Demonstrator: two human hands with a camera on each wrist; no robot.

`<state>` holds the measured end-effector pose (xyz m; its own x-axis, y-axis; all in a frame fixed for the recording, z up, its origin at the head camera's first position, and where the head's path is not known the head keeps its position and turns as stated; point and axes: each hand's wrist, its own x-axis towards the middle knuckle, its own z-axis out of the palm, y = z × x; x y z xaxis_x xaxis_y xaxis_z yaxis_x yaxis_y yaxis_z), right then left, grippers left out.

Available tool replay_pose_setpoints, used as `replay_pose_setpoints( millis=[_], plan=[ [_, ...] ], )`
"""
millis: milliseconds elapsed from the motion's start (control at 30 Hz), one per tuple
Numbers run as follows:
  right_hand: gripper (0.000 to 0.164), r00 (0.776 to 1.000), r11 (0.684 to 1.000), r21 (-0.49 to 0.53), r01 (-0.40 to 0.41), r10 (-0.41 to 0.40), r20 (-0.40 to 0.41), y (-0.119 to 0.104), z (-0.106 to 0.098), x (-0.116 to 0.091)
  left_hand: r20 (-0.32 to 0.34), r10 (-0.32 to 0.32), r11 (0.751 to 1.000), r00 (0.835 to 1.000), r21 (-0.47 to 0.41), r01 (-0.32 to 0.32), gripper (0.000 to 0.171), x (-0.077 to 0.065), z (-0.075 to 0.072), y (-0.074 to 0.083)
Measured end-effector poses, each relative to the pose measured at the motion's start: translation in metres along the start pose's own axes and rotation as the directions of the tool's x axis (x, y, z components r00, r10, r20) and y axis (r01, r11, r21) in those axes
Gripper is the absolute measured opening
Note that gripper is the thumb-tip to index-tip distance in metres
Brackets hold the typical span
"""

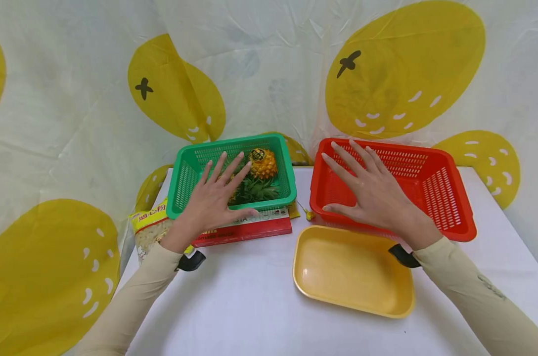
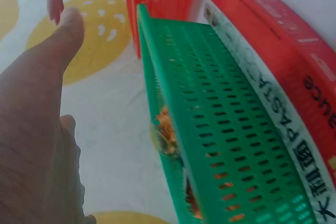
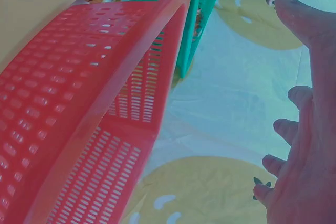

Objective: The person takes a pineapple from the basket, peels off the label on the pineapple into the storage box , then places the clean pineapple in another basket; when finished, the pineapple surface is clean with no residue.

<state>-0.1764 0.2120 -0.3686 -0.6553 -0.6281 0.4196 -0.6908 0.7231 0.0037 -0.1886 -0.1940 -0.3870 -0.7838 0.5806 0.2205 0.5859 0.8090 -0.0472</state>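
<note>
Near the left edge of the counter (image 1: 233,296), the yellow-printed bag (image 1: 155,228) could be pushed off if it were caught by the left sleeve (image 1: 133,291). Above the green basket (image 1: 289,175), set at the back left, the left grip (image 1: 208,202) is spread wide, nothing held; were the basket tipped, the pineapple (image 1: 268,167) inside could be rolled, and the red box (image 1: 246,233) just in front scraped. The yellow tray (image 1: 353,272) could be shoved if the red basket (image 1: 464,198), at back right, were drawn nearer; over it the right grip (image 1: 376,193) is likewise splayed and unloaded. The bag is made of glossy film, the baskets of slotted plastic with sloping walls; knobbly skin is shown by the pineapple, flat long faces by the box, smooth rounded corners by the tray.
</note>
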Motion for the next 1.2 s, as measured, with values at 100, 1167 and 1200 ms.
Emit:
replay_pose_setpoints(
  millis=[100, 1167, 1200],
  plan=[
    [0.105, 1.0, 1.0, 0.01, 0.004, -0.004, -0.006, -0.002, 0.0, 0.004, 0.006, -0.031, 0.999, 1.0, -0.009, 0.031, 0.111, -0.007, 0.004, -0.007],
    [0.098, 0.989, 0.988, 0.102, 0.115, -0.124, 0.076, -0.049, 0.02, 0.052, 0.045, -0.614, 0.609, 0.788, -0.608, 0.509, 0.09, -0.095, 0.038, -0.069],
    [0.098, 0.989, 0.987, 0.107, 0.117, -0.126, 0.081, -0.051, 0.021, 0.054, 0.054, -0.618, 0.598, 0.784, -0.615, 0.514, 0.09, -0.095, 0.04, -0.069]
  ],
)
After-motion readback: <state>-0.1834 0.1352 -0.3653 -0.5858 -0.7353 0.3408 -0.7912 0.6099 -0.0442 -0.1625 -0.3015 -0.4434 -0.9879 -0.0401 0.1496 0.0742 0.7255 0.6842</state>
